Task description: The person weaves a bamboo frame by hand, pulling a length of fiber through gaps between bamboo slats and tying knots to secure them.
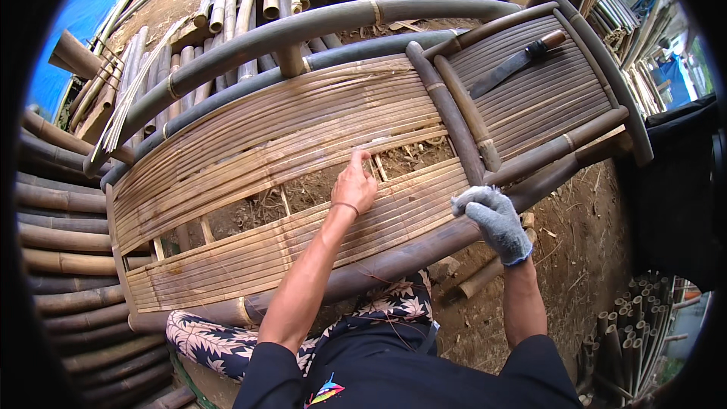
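A long bamboo lounger lies across in front of me, its seat made of thin bamboo slats [318,136] with a long gap between two groups of them. My bare left hand [356,184] reaches over this gap. Its forefinger is stretched out and its fingertips touch the lower edge of the far slats. A grey knitted glove covers my right hand [496,223], which is closed above the near rail [424,254]. Whatever its fingers may hold is hidden. Beyond it, a machete [509,70] with a wooden handle rests on the darker slatted end panel [530,91].
A thick curved bamboo armrest [303,26] runs along the far side. Stacked bamboo poles [250,0] lie behind it, and more poles [64,238] line the left. Thin loose strips [136,98] hang over the far left corner. Upright cut bamboo [636,326] stands at lower right.
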Demonstrator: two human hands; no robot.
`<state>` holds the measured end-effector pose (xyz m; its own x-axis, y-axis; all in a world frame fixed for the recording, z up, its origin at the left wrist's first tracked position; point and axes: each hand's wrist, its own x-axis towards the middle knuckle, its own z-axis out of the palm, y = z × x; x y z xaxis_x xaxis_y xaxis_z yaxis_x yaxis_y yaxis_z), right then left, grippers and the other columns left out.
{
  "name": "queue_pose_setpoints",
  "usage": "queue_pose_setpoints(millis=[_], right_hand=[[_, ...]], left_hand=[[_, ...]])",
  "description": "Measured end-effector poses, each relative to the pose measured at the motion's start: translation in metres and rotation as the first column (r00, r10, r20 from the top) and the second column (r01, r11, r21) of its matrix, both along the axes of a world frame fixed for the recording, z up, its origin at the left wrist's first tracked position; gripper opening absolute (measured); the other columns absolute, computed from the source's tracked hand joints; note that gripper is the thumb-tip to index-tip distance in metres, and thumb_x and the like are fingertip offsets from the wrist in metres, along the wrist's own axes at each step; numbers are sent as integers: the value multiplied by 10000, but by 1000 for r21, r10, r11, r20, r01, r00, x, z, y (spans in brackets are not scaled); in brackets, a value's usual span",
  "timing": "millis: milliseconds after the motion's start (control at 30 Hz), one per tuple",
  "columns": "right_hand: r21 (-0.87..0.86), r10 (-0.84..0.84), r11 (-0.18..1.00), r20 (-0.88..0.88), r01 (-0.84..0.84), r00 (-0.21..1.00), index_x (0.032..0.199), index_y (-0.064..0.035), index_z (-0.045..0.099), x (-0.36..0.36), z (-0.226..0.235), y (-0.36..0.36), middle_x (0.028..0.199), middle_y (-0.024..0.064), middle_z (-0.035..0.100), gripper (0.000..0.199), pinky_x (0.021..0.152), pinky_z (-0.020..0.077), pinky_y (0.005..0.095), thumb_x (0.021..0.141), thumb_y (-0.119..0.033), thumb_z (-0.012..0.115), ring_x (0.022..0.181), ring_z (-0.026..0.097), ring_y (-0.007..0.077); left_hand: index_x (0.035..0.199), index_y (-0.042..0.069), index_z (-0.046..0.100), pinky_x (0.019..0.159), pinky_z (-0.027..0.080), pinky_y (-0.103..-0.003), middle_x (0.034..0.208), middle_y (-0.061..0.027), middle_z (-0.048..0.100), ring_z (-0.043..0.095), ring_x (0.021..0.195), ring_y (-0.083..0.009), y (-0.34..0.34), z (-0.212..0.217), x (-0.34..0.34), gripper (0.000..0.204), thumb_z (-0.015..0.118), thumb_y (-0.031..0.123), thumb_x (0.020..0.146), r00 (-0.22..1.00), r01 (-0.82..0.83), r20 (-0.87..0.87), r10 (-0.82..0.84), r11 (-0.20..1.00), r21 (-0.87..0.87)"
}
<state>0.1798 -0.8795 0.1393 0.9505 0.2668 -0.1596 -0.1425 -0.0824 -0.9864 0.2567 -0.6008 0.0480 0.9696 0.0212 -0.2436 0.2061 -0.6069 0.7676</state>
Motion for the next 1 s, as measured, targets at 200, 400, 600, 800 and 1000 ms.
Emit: queue_pose_setpoints(millis=[200, 400, 600, 800, 1000], right_hand=[[-926, 15, 206, 325, 315, 945, 1208, -22, 658, -3, -32, -9, 1203, 191, 640, 485, 1013, 466, 411, 860, -358, 690, 1107, 610, 341], [-770, 236, 458, 588, 445, 774, 907, -89, 691, -43, -71, 16, 952, 69, 636, 148, 889, 467, 425, 869, -232, 695, 918, 617, 269], [-384, 8, 899, -469, -211, 883, 1056, -7, 725, -95, 74, -57, 966, 60, 678, 233, 523, 514, 275, 922, -191, 676, 714, 654, 119], [-971, -498, 152, 84, 183, 863, 917, 17, 739, -166, 175, -330, 830, 107, 710, 304, 644, 547, 349, 838, -273, 688, 686, 660, 209], [-824, 3, -249, 525, 509, 851, 1524, -38, 368, -148, 208, -294, 1521, 194, 421, 817, 1200, 304, 375, 757, -66, 650, 1413, 409, 311]], left_hand=[[1106, 139, 686, 995, 492, -475, 1425, -140, 463, 538, 1217, -379, -16, 7, -33, 290, 705, 238, 834, 963, 198, 124, -239, 940, 280], [1014, 169, 730, 842, 547, -439, 1239, -80, 567, 594, 1044, -313, -29, -14, -39, 176, 739, 240, 854, 864, 154, 416, -282, 936, 315], [919, 167, 735, 745, 551, -390, 1122, -31, 606, 609, 946, -257, -14, -32, -42, 73, 731, 210, 860, 794, 72, 564, -226, 957, 282], [886, 163, 725, 732, 557, -380, 1095, -18, 611, 617, 950, -246, -20, -26, -45, 50, 742, 191, 848, 761, 56, 619, -192, 971, 232], [834, 136, 712, 730, 549, -357, 990, -20, 644, 609, 924, -195, -12, -19, -39, 73, 737, 196, 868, 741, 74, 618, -264, 946, 315]])
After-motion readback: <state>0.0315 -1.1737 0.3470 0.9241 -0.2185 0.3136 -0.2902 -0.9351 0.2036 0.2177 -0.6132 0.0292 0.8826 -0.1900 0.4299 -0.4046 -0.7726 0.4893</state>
